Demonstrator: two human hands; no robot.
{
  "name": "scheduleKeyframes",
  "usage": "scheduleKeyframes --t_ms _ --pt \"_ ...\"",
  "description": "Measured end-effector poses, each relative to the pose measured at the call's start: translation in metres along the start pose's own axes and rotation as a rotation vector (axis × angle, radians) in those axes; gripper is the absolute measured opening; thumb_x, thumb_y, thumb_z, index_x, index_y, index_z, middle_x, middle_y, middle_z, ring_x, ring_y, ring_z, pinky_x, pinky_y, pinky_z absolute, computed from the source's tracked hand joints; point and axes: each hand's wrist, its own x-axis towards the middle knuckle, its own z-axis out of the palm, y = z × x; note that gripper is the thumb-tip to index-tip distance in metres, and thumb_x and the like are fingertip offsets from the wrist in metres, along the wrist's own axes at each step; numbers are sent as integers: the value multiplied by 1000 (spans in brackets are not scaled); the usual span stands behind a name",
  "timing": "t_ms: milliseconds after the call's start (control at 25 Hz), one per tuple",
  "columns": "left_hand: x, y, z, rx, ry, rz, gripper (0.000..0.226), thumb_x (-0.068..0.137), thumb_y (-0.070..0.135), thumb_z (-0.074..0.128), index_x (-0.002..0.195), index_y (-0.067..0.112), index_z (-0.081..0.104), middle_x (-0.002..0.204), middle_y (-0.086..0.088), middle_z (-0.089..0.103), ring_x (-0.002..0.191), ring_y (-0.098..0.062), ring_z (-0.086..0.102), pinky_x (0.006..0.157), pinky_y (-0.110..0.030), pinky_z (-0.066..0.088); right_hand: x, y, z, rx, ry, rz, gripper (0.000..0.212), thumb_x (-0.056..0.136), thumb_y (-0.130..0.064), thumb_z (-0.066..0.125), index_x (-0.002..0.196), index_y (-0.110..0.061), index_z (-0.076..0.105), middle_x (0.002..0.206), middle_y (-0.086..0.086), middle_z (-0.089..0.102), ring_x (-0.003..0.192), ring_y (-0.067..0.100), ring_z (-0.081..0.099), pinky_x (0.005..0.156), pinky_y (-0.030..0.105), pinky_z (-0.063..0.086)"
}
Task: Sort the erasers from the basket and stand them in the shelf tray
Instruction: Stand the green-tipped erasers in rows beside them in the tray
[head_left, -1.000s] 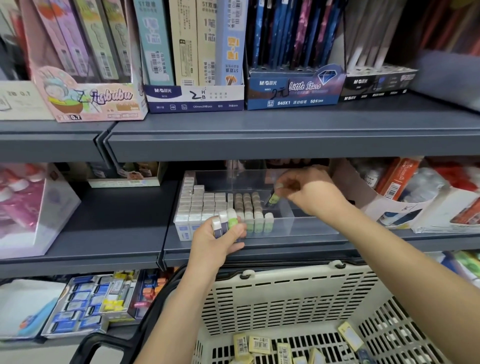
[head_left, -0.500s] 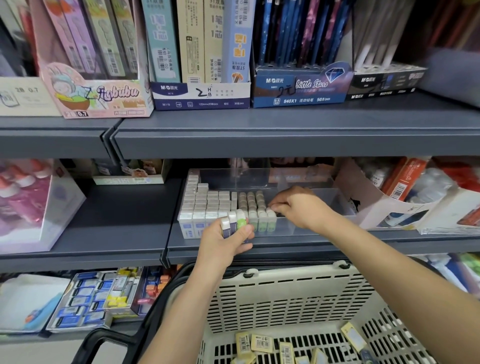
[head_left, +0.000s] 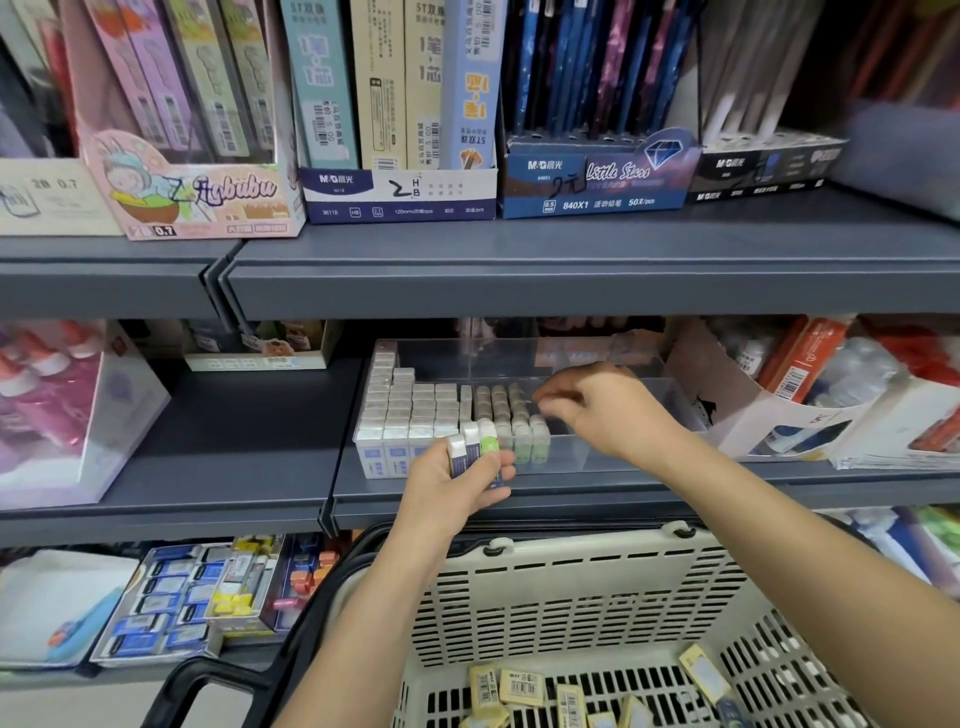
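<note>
A clear plastic tray (head_left: 613, 452) sits on the middle shelf, with rows of white erasers (head_left: 415, 410) standing in its left part. My left hand (head_left: 452, 493) grips three erasers (head_left: 472, 447) upright in front of the tray; one has a green sleeve. My right hand (head_left: 602, 410) is inside the tray, and its loosely curled fingertips are at the rightmost row of standing erasers (head_left: 537, 436). I see nothing held in it. Below, the beige basket (head_left: 571, 587) holds several yellow-sleeved erasers (head_left: 519, 686).
The grey upper shelf (head_left: 571, 280) overhangs the tray and carries boxes of pencils (head_left: 400, 192). A cut-open white carton (head_left: 769, 415) stands right of the tray, a pink box (head_left: 67, 405) far left. The tray's right half is bare. The bottom shelf holds stationery trays (head_left: 171, 603).
My right hand brought an eraser down to the front of the rightmost row, left it there, then drew back a little. My left hand kept its three erasers.
</note>
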Motion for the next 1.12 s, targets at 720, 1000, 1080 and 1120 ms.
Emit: scheduleKeyframes --t_ms 720,1000,1080,1120 --pt "3 -3 -6 47 26 55 11 91 15 58 99 18 64 76 1 65 68 -9 62 56 -21 51 14 5 -33 199 35 58 12 85 -21 65 84 -34 64 92 -6 69 91 18 65 90 36 51" --pt "2 -3 -3 36 22 21 7 90 15 59 96 16 62 69 3 63 63 -8 58 52 -22 49 24 9 1 -46 -101 106 14 86 -29 60 77 -39 58 91 -13 66 89 12 62 86 30 50" --pt "2 -1 -1 31 22 11 8 90 11 58 96 15 62 70 2 64 63 -8 56 51 -22 48 23 10 9 -61 -131 97 10 87 -27 58 86 -35 64 100 -9 68 94 15 62 90 32 49" --pt "2 0 0 27 20 7 10 90 8 57 96 15 61 70 1 64 63 -9 56 50 -22 48 23 10 12 -72 -137 93 12 89 -27 56 92 -32 66 104 -8 68 98 16 61 92 33 48"
